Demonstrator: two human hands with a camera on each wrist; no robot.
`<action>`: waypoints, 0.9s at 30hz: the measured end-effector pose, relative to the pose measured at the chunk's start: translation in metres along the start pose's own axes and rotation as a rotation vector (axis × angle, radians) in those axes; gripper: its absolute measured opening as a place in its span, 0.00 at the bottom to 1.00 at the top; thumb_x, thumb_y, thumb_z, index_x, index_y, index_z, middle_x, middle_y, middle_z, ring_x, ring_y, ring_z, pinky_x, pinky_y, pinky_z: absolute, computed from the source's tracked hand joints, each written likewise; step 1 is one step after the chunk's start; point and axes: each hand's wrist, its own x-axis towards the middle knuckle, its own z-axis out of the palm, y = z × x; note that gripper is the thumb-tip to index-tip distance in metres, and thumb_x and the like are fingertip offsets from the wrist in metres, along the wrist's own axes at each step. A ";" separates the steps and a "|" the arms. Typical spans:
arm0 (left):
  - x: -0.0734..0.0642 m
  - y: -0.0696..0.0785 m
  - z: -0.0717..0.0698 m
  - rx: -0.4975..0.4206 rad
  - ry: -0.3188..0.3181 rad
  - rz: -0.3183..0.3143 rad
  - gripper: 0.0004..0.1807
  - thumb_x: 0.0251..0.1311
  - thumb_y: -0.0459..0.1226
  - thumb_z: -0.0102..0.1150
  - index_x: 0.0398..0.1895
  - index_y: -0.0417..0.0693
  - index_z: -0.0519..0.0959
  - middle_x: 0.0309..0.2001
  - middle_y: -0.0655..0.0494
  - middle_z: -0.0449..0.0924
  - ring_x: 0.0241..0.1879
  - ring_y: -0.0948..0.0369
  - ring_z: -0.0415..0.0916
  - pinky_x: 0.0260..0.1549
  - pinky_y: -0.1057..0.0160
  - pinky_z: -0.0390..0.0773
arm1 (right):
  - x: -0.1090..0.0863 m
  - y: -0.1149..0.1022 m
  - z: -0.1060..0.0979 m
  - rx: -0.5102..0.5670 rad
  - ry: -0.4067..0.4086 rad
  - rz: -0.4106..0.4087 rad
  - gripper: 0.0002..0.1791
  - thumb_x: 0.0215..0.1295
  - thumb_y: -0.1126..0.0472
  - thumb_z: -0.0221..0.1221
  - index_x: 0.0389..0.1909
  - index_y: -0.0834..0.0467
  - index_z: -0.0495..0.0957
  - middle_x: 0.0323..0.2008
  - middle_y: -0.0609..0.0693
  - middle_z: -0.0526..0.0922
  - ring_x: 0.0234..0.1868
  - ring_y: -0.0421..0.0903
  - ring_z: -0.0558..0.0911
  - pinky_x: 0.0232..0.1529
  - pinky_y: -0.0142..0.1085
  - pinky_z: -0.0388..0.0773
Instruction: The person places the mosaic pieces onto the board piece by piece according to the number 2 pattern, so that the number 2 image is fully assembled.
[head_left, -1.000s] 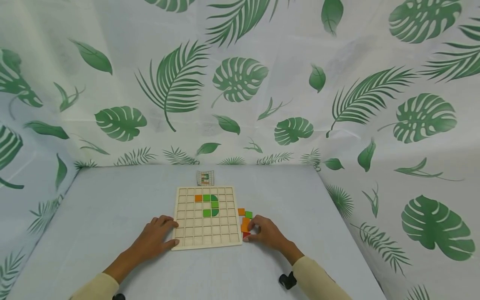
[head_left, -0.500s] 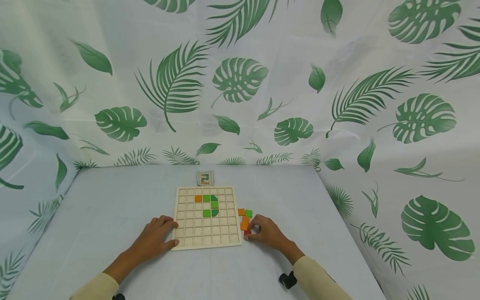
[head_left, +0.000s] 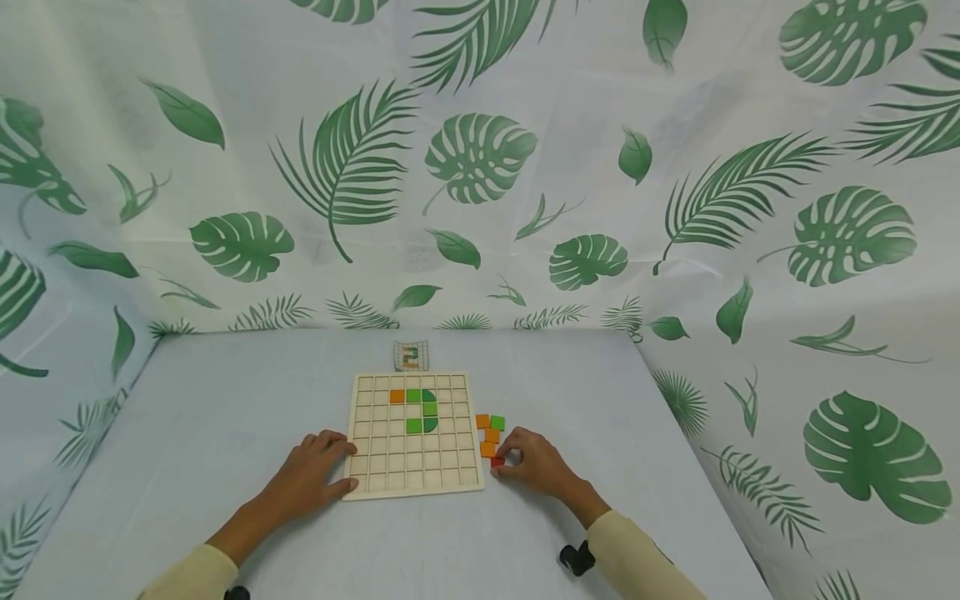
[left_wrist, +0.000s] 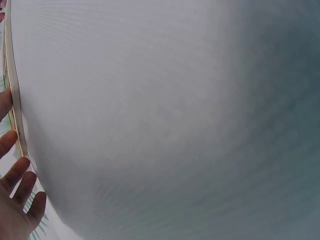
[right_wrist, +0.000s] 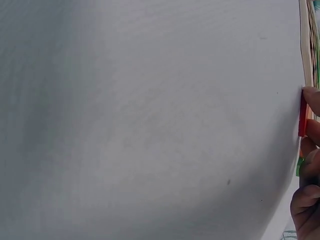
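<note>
A wooden grid board (head_left: 450, 463) lies flat on the table, with orange, green and rounded dark-green tiles in some of its squares. My left hand (head_left: 306, 476) rests at the board's left edge, thumb and fingertips touching it; the left wrist view has these fingers spread along the rim. To the right of the board, my right hand (head_left: 538, 463) pinches a red tile (right_wrist: 302, 114) between thumb and finger at table level. Just beyond it are an orange tile (head_left: 488, 450), another orange tile (head_left: 492, 435), a third orange tile (head_left: 482, 422) and a green tile (head_left: 497, 423).
Behind the board lies a small pattern card (head_left: 411, 357) with a coloured figure on a grid. Leaf-printed cloth (head_left: 480, 283) hangs around the back and sides of the white-covered table (head_left: 247, 392). A black wrist device (head_left: 577, 559) is by the right sleeve.
My right hand has shifted slightly away from me with the red tile. The loose orange tiles have spread, the lower two now plainly separate. My left hand and the board have stayed put.
</note>
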 end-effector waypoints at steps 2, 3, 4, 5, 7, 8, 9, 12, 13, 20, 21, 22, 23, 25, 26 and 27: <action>0.000 -0.001 0.001 0.001 0.002 0.003 0.25 0.57 0.51 0.71 0.55 0.54 0.78 0.58 0.51 0.74 0.54 0.51 0.72 0.48 0.48 0.74 | -0.001 -0.001 -0.001 0.000 -0.007 0.007 0.12 0.53 0.52 0.76 0.36 0.50 0.86 0.37 0.40 0.80 0.36 0.38 0.75 0.39 0.31 0.74; 0.000 -0.001 0.001 0.001 0.003 0.006 0.25 0.57 0.51 0.71 0.55 0.54 0.78 0.58 0.52 0.74 0.54 0.51 0.72 0.48 0.48 0.74 | -0.001 -0.001 -0.001 0.001 -0.011 0.013 0.12 0.53 0.53 0.75 0.36 0.50 0.86 0.37 0.40 0.80 0.36 0.38 0.75 0.39 0.32 0.74; 0.001 -0.001 0.001 0.000 0.004 0.007 0.25 0.57 0.51 0.71 0.55 0.54 0.78 0.57 0.52 0.74 0.54 0.51 0.72 0.47 0.48 0.74 | -0.002 -0.001 -0.001 -0.001 -0.013 0.013 0.12 0.53 0.53 0.75 0.37 0.50 0.86 0.37 0.40 0.80 0.37 0.38 0.75 0.40 0.32 0.75; 0.001 -0.001 0.001 -0.002 0.004 0.008 0.25 0.56 0.51 0.71 0.54 0.54 0.78 0.57 0.52 0.74 0.54 0.51 0.72 0.47 0.48 0.74 | -0.002 -0.001 -0.001 -0.003 -0.015 0.012 0.12 0.54 0.53 0.75 0.37 0.50 0.86 0.37 0.40 0.80 0.37 0.38 0.75 0.40 0.32 0.75; 0.000 0.000 0.000 -0.002 0.004 0.008 0.25 0.56 0.51 0.71 0.54 0.54 0.78 0.57 0.52 0.74 0.54 0.51 0.72 0.47 0.48 0.74 | -0.003 -0.001 -0.001 -0.010 -0.019 0.009 0.12 0.55 0.53 0.74 0.38 0.50 0.86 0.38 0.40 0.80 0.37 0.37 0.75 0.41 0.32 0.76; 0.000 0.000 0.000 -0.002 0.004 0.007 0.25 0.56 0.51 0.71 0.54 0.54 0.78 0.57 0.52 0.74 0.54 0.51 0.72 0.47 0.48 0.74 | -0.003 -0.001 0.000 -0.015 -0.018 0.006 0.12 0.55 0.53 0.74 0.38 0.50 0.86 0.38 0.40 0.80 0.37 0.37 0.75 0.42 0.33 0.77; 0.001 0.000 0.000 -0.001 0.003 0.007 0.25 0.56 0.51 0.71 0.54 0.54 0.78 0.57 0.51 0.74 0.54 0.50 0.72 0.48 0.48 0.74 | -0.003 -0.001 0.000 -0.022 -0.016 -0.003 0.12 0.55 0.53 0.74 0.38 0.50 0.86 0.38 0.40 0.80 0.37 0.37 0.75 0.43 0.33 0.78; 0.001 -0.001 0.000 0.004 0.000 0.003 0.25 0.56 0.51 0.71 0.55 0.54 0.78 0.58 0.51 0.74 0.54 0.50 0.72 0.48 0.47 0.74 | -0.004 -0.001 0.000 -0.053 -0.006 -0.026 0.13 0.55 0.51 0.74 0.38 0.50 0.86 0.38 0.40 0.80 0.39 0.37 0.77 0.45 0.36 0.80; 0.001 -0.001 0.001 0.004 -0.001 0.003 0.25 0.56 0.51 0.71 0.55 0.54 0.78 0.58 0.52 0.74 0.54 0.50 0.72 0.48 0.47 0.74 | -0.005 -0.001 0.000 -0.061 -0.002 -0.027 0.14 0.54 0.50 0.75 0.38 0.50 0.86 0.38 0.40 0.80 0.39 0.37 0.78 0.47 0.36 0.80; 0.000 -0.001 0.001 0.010 -0.005 0.001 0.25 0.57 0.51 0.71 0.55 0.54 0.78 0.58 0.51 0.74 0.54 0.51 0.72 0.48 0.48 0.74 | -0.007 0.000 0.002 -0.062 0.035 -0.036 0.17 0.52 0.50 0.75 0.41 0.52 0.88 0.39 0.40 0.79 0.41 0.37 0.79 0.46 0.35 0.80; 0.000 -0.001 0.000 0.010 -0.005 0.000 0.25 0.57 0.51 0.71 0.55 0.54 0.78 0.58 0.51 0.74 0.54 0.51 0.72 0.48 0.48 0.74 | -0.007 0.000 0.002 -0.049 0.038 -0.040 0.16 0.53 0.51 0.75 0.41 0.53 0.88 0.39 0.40 0.79 0.40 0.37 0.78 0.45 0.34 0.80; 0.000 0.000 0.000 0.009 -0.007 -0.001 0.25 0.57 0.51 0.71 0.55 0.54 0.78 0.58 0.51 0.74 0.54 0.51 0.72 0.48 0.48 0.74 | -0.007 0.001 0.002 -0.036 0.041 -0.047 0.15 0.53 0.52 0.75 0.41 0.53 0.89 0.38 0.40 0.79 0.40 0.37 0.78 0.44 0.33 0.80; 0.000 0.000 -0.001 0.007 -0.007 -0.002 0.25 0.57 0.51 0.71 0.55 0.54 0.78 0.58 0.51 0.74 0.54 0.51 0.72 0.48 0.47 0.74 | -0.007 0.001 0.002 -0.022 0.044 -0.047 0.15 0.53 0.53 0.75 0.41 0.53 0.89 0.38 0.39 0.78 0.39 0.36 0.78 0.44 0.33 0.79; 0.000 0.001 -0.002 0.003 -0.007 -0.003 0.25 0.57 0.51 0.71 0.55 0.54 0.78 0.58 0.51 0.74 0.54 0.50 0.72 0.48 0.47 0.74 | -0.006 0.002 0.002 0.003 0.045 -0.050 0.14 0.54 0.54 0.74 0.40 0.53 0.89 0.38 0.39 0.78 0.39 0.36 0.77 0.43 0.32 0.78; 0.000 0.002 -0.002 0.003 -0.007 -0.004 0.25 0.57 0.50 0.71 0.55 0.53 0.78 0.58 0.51 0.74 0.54 0.50 0.72 0.48 0.47 0.74 | -0.006 0.003 0.003 0.011 0.044 -0.051 0.13 0.54 0.54 0.74 0.40 0.53 0.89 0.38 0.39 0.78 0.39 0.36 0.77 0.43 0.31 0.78; 0.000 0.002 -0.003 0.005 -0.007 -0.005 0.25 0.57 0.50 0.71 0.55 0.53 0.78 0.58 0.51 0.74 0.54 0.50 0.72 0.48 0.47 0.74 | -0.006 0.003 0.003 0.019 0.041 -0.051 0.13 0.54 0.54 0.74 0.40 0.53 0.88 0.38 0.39 0.78 0.38 0.36 0.76 0.42 0.31 0.77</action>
